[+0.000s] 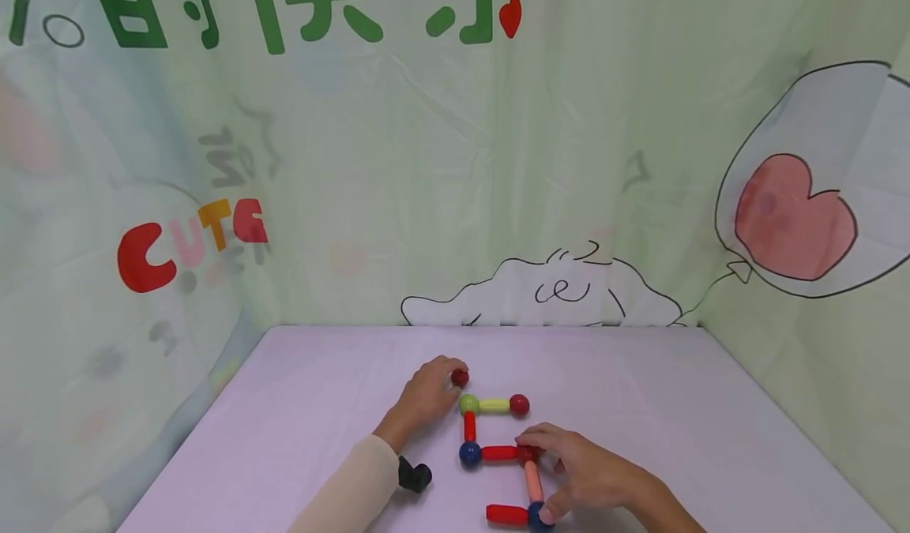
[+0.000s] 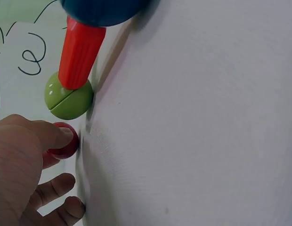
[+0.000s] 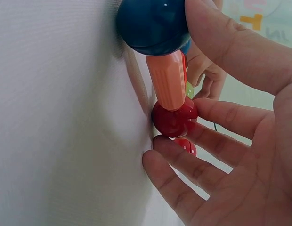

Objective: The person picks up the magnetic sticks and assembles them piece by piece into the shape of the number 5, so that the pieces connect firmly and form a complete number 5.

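My left hand (image 1: 426,395) pinches a loose red ball (image 1: 460,378) between thumb and fingers, close beside the green ball (image 1: 468,404) of a zigzag chain of toy rods and balls. From the green ball a yellow rod (image 1: 494,405) leads to a dark red ball (image 1: 520,405); a red rod (image 1: 470,428) leads to a blue ball (image 1: 470,455). Another red rod (image 1: 500,453) joins that to a second red ball (image 3: 172,120). My right hand (image 1: 593,470) spans the pink rod (image 3: 167,82), thumb on the nearer blue ball (image 3: 150,23), fingertips at the red ball.
One more red rod (image 1: 506,515) sticks out leftward from the nearer blue ball. A black wrist-worn device (image 1: 415,476) shows under the left sleeve (image 1: 359,482). A printed curtain (image 1: 455,162) hangs behind the pale tabletop (image 1: 320,375).
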A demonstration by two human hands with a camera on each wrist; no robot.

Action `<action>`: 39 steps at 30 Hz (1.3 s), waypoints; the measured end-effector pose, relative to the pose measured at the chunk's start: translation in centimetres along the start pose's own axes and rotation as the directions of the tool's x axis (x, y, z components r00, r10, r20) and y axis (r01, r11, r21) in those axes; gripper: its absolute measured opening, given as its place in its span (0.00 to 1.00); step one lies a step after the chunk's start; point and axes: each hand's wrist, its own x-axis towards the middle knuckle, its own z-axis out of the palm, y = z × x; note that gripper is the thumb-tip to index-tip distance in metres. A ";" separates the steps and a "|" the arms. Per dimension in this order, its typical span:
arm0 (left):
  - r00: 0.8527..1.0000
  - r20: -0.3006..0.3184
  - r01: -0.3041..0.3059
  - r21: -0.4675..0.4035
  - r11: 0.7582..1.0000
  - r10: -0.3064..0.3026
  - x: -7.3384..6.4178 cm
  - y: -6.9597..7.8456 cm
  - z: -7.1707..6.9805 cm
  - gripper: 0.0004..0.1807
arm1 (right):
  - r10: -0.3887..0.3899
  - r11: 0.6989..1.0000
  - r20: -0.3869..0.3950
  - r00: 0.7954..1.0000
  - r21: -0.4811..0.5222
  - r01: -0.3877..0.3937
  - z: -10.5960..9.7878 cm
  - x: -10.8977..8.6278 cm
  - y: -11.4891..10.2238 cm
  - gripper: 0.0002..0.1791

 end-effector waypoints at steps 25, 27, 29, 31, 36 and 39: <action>1.000 0.018 0.006 -0.152 0.988 -0.003 -2.8 -0.2 -1.7 0.13 | -0.021 1.000 -0.001 1.000 -0.001 0.021 -0.1 -0.1 0.1 0.45; 1.000 0.010 0.008 -0.180 0.984 -0.006 -3.0 -0.2 -1.7 0.13 | -0.026 1.000 0.000 1.000 0.002 0.026 -0.2 -0.1 0.2 0.45; 1.000 0.001 0.006 -0.212 0.977 -0.006 -3.3 -0.1 -1.7 0.13 | -0.028 1.000 0.001 1.000 0.007 0.028 -0.2 -0.2 0.2 0.45; 1.000 -0.003 0.004 -0.232 0.973 -0.004 -3.7 -0.1 -1.8 0.13 | -0.028 1.000 0.004 1.000 0.013 0.028 -0.2 -0.2 0.2 0.44; 0.999 0.020 -0.041 -0.272 0.961 0.048 -4.7 0.1 -2.0 0.13 | -0.022 0.999 0.000 1.000 0.024 0.022 -0.1 -0.3 0.0 0.44; 0.994 0.057 -0.070 -0.298 0.952 0.091 -5.4 0.3 -2.1 0.13 | -0.014 1.000 -0.001 1.000 0.023 0.014 -0.1 -0.3 0.0 0.44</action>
